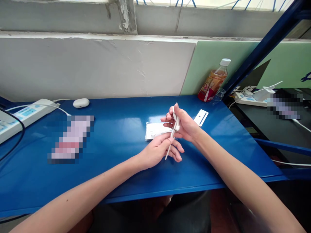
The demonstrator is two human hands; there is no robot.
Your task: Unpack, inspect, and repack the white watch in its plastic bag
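Over the middle of the blue desk point(116, 152), both hands are on a white cable point(176, 122) gathered into a small folded bundle. My right hand point(186, 124) is closed around the upper loops, its thumb pointing up. Lower down, my left hand point(159, 149) pinches the cable between thumb and index finger, the other fingers loosely spread. A straight end of the cable sticks out below the left thumb. Behind the hands lies a flat white packet point(155, 130), partly covered by them. A white card with a dark slot point(201, 117) rests just beyond my right wrist.
On the left are a white power strip point(30, 111), a white earbud case point(81, 103) and a blurred-out phone point(73, 137) with a cable. A drink bottle point(213, 81) leans at the back right beside a slanted blue post point(263, 48). Another power strip point(251, 99) sits past it.
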